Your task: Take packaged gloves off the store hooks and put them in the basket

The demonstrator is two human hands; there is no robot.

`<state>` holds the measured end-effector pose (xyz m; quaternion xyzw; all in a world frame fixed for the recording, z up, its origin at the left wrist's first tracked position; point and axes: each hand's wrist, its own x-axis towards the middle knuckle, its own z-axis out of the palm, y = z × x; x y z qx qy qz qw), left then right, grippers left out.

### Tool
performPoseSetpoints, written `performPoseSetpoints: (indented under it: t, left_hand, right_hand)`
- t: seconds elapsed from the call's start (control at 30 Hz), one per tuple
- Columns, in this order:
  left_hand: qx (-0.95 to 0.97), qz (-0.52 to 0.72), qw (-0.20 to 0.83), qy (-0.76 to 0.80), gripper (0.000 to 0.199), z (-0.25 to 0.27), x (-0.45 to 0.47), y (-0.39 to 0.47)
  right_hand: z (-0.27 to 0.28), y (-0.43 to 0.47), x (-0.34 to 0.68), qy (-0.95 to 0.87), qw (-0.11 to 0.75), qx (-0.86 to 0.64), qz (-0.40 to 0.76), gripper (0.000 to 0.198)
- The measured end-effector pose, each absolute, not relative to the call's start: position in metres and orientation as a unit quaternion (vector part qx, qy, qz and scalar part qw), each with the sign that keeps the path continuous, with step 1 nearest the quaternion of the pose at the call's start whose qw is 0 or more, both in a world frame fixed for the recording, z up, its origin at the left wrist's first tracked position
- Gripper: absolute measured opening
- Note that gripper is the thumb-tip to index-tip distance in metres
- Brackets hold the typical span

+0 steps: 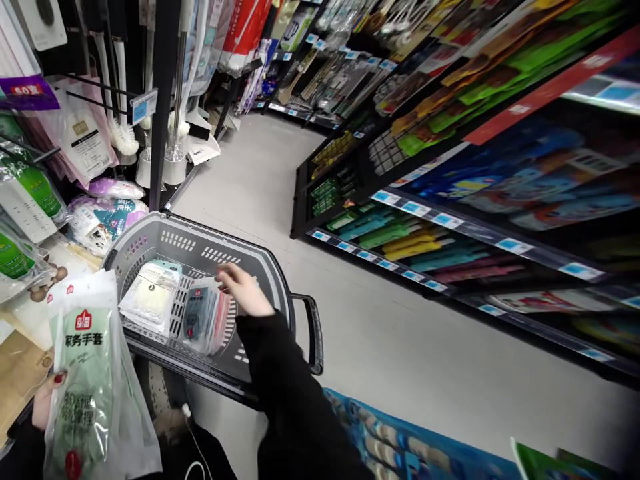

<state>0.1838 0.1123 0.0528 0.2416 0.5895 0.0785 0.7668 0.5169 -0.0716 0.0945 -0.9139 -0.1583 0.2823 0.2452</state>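
My left hand [45,401], at the lower left, grips several clear packs of green household gloves [86,373] by their side edge, held upright. My right hand [243,288] is over the grey shopping basket [280,267], its fingers loosely bent and apart, with nothing seen in them. Just below and left of those fingers stand packs of gloves [197,313] in grey and pink, side by side in the basket. Left of them, white packs [151,293] with pale contents lie in a stack. Whether my right fingertips touch the gloves is hard to tell.
Hanging goods and toilet brushes [123,137] fill the left shelf [159,100]. A long shelf rack [435,220] with colourful packets runs along the right. Grey floor [240,167] lies between. The basket's handle [315,333] sticks out right; a blue package [400,440] is at the bottom.
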Motion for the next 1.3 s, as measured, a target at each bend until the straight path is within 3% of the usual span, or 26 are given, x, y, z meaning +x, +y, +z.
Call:
performPoseSetpoints:
  t: [0.07, 0.1, 0.13, 0.2, 0.3, 0.43, 0.57, 0.77, 0.87, 0.97, 1.13, 1.3]
  left_hand:
    - [0.205, 0.079, 0.788, 0.575, 0.007, 0.06, 0.191, 0.105]
    - [0.202, 0.08, 0.794, 0.568, 0.008, 0.064, 0.194, 0.1]
    - [0.209, 0.076, 0.798, 0.561, 0.009, 0.069, 0.198, 0.094]
    - [0.237, 0.062, 0.806, 0.538, 0.013, 0.078, 0.206, 0.082]
    - [0.28, 0.066, 0.823, 0.49, 0.028, 0.096, 0.216, 0.062]
    - [0.356, 0.114, 0.835, 0.404, 0.05, 0.116, 0.219, 0.045]
    - [0.388, 0.145, 0.805, 0.425, 0.053, 0.116, 0.209, 0.04]
    - [0.339, 0.18, 0.815, 0.434, 0.059, 0.106, 0.192, 0.053]
    - [0.281, 0.205, 0.81, 0.472, 0.071, 0.096, 0.172, 0.07]
    - [0.201, 0.137, 0.824, 0.512, 0.067, 0.075, 0.151, 0.084]
    - [0.129, 0.115, 0.81, 0.56, 0.07, 0.032, 0.131, 0.087]
    - [0.18, 0.102, 0.846, 0.491, 0.074, 0.02, 0.133, 0.092]
  right_hand:
    - [0.131, -0.089, 0.483, -0.213, 0.458, -0.832, 0.231, 0.03]
    - [0.142, -0.095, 0.46, -0.24, 0.498, -0.8, 0.232, 0.027]
    - [0.148, -0.098, 0.435, -0.271, 0.492, -0.78, 0.276, 0.026]
    - [0.146, -0.097, 0.388, -0.292, 0.442, -0.769, 0.357, 0.046]
    - [0.124, -0.089, 0.344, -0.271, 0.519, -0.712, 0.387, 0.064]
    - [0.107, -0.089, 0.331, -0.186, 0.642, -0.614, 0.42, 0.052]
    - [0.107, -0.106, 0.329, -0.16, 0.637, -0.644, 0.392, 0.036]
    - [0.1, -0.136, 0.344, -0.123, 0.657, -0.699, 0.254, 0.039]
    - [0.103, -0.145, 0.361, -0.097, 0.728, -0.622, 0.272, 0.032]
    - [0.099, -0.142, 0.375, -0.08, 0.796, -0.49, 0.346, 0.028]
    - [0.073, -0.125, 0.383, -0.092, 0.867, -0.311, 0.378, 0.047]
    - [0.097, -0.114, 0.388, -0.028, 0.917, -0.099, 0.386, 0.026]
